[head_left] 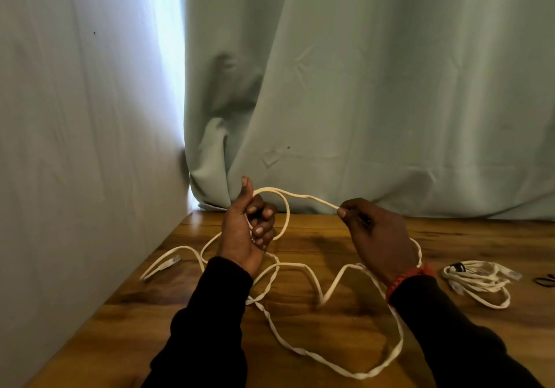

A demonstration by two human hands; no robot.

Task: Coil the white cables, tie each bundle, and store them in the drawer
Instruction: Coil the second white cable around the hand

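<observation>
A long flat white cable (303,354) sprawls in loose curves over the wooden table (330,237). My left hand (246,231) is raised above the table, thumb up, fingers closed around a loop of this cable. My right hand (375,231) pinches the same cable a little to the right, so a short stretch runs taut between both hands. The cable's clear plug end (171,263) lies at the left near the wall. A second white cable, coiled and tied with a dark band (477,279), rests on the table at the right.
A pale curtain (360,102) hangs behind the table's far edge. A plain wall (75,147) runs along the left side. A small dark tie (545,281) lies at the far right edge. No drawer is in view.
</observation>
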